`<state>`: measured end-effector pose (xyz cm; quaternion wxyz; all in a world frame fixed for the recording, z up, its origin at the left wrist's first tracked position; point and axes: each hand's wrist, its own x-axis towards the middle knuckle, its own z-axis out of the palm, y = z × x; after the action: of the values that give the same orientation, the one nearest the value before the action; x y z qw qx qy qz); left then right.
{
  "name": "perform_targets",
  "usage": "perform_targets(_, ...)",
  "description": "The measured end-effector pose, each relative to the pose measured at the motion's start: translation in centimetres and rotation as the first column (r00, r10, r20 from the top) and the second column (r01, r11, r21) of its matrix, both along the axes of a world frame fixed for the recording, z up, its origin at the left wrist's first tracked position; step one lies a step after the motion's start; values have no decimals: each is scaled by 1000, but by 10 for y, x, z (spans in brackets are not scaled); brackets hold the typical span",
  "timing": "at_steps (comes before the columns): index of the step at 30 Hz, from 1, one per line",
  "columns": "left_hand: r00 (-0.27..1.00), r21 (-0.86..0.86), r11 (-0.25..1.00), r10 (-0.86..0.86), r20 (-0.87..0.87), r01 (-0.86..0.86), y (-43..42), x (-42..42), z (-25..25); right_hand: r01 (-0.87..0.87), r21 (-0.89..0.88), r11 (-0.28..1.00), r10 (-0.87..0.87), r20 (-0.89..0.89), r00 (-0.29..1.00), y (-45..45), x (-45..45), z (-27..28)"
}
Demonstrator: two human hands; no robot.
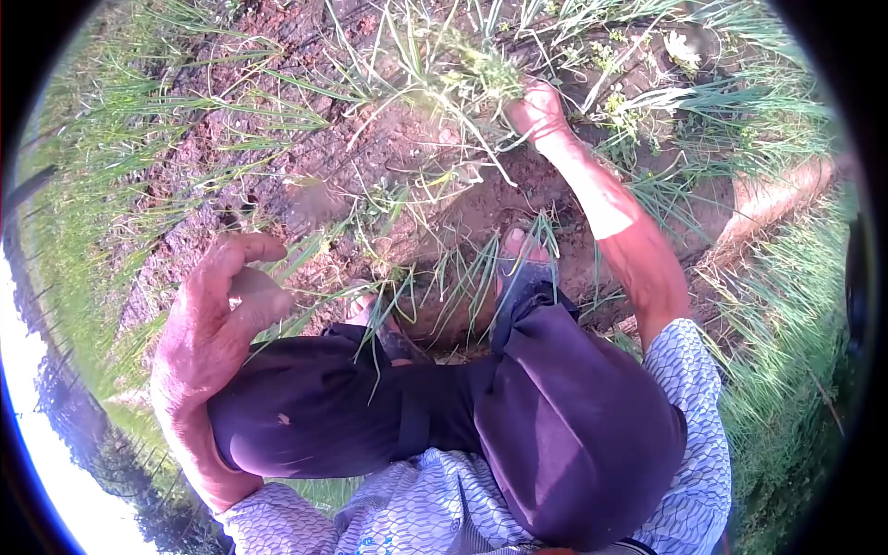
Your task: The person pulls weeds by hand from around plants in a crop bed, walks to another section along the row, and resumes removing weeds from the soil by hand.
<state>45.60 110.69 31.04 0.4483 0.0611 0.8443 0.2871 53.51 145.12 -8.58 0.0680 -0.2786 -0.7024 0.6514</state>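
My right hand (536,109) reaches out ahead, its fingers closed around a bunch of pulled weeds (490,79). The leafy stems stick out to the left of the fist, above the soil, and are partly blurred. My left hand (217,314) is beside my left knee, with thumb and index finger curved and a gap between them. I see nothing in that hand; its other fingers are mostly hidden. Thin green onion-like plants (476,277) stand in front of my feet, close to both hands.
Reddish-brown moist soil (250,129) with rows of narrow-leaved plants (758,111) spreads ahead. My bare feet (525,245) rest on the ground between the plants, below my dark-trousered knees (583,425). A pale earth ridge (777,199) runs to the right. Dense grass-like growth (786,342) lies beyond it.
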Motion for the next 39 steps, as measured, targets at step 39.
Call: perform_targets(39,994,-28,994,-109,6,109,-8,-13,0,-72,376,924,76,4,997,9,-64,-18)
